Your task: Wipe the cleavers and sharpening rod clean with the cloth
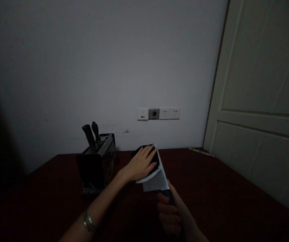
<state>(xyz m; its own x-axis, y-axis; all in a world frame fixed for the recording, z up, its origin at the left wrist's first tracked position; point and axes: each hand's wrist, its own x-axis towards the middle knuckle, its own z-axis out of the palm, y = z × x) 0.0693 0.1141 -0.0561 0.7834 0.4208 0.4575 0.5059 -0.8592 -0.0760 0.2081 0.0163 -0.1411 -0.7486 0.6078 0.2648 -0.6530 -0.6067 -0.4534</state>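
My right hand (171,211) is wrapped round the dark handle of a broad cleaver (156,179), its pale blade pointing away from me over the dark red table (210,188). My left hand (141,164) lies flat, fingers stretched out, pressing a black cloth (144,149) onto the upper side of the blade. A bracelet shows on my left wrist.
A dark knife block (97,161) with two black knife handles (92,132) stands on the table left of my hands. Wall sockets (158,113) sit on the grey wall behind. A white door (260,101) is at the right.
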